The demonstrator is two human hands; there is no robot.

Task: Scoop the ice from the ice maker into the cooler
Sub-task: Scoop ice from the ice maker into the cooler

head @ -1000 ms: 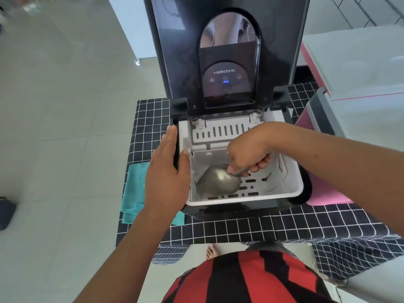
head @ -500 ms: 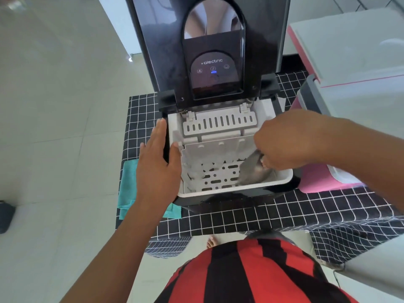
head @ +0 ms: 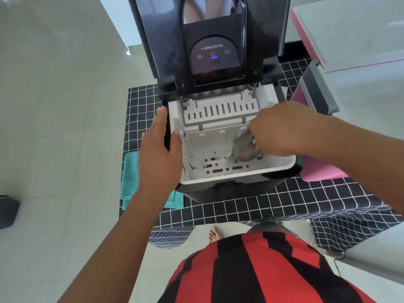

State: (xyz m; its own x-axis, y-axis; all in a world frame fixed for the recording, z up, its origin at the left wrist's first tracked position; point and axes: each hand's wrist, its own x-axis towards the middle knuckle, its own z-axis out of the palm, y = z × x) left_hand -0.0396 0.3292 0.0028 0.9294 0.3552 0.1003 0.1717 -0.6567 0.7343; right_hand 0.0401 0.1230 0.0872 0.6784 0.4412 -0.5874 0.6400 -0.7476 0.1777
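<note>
One ice maker [head: 236,178], lid up, between two hands. Left hand [head: 160,147] flat and open against its left wall. Right hand [head: 282,130] closed around one metal scoop [head: 244,147], down inside white basket [head: 218,169]. One pink cooler [head: 314,169] just beyond right hand. Ice hard to make out.

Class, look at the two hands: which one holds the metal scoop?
The right hand grips the scoop inside the basket; the left hand only rests flat on the ice maker's rim.

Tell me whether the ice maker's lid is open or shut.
Open. The black lid stands raised behind the white basket, and the right hand reaches inside.
</note>
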